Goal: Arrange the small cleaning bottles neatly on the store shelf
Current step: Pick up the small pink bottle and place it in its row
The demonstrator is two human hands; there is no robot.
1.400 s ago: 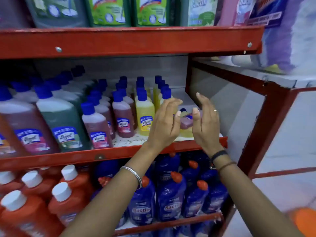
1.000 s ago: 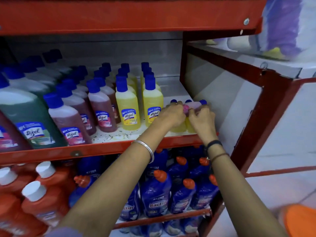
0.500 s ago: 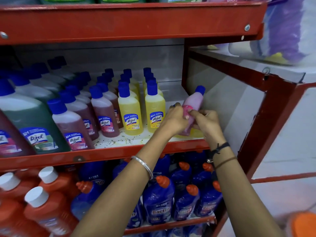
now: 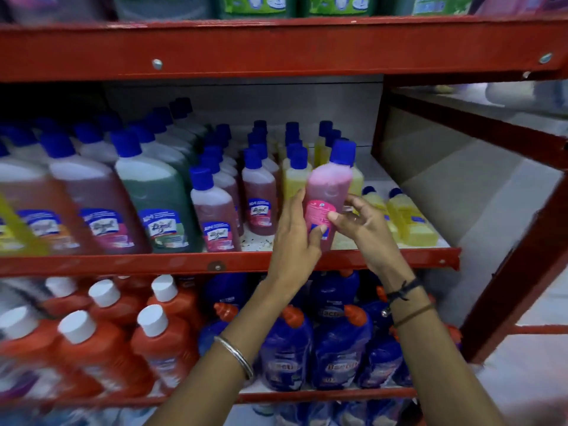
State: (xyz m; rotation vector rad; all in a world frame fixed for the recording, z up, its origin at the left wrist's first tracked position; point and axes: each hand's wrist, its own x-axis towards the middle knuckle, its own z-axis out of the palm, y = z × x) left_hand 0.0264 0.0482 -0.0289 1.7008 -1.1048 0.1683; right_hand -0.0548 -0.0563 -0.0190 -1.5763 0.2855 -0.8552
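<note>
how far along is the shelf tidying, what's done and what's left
Done: the rows of yellow bottles and brown bottles stand upright. In hand: left hand and right hand hold a pink bottle upright. Left: placing it, plus two yellow bottles lying down at the shelf's right end.

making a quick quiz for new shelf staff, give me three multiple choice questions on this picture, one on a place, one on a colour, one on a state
1. Where do the two lying yellow bottles rest?
A. right end of the middle shelf
B. top shelf
C. floor

2. What colour is the cap of the pink bottle?
A. white
B. orange
C. blue

3. How is the pink bottle held?
A. lying flat, untouched
B. roughly upright, left hand gripping it, right hand at its label
C. upside down in one hand

Answers: 1 A, they lie on their sides beside the right post; 2 C, a blue cap tops it; 3 B, cap points up, fingers of both hands on it.
</note>
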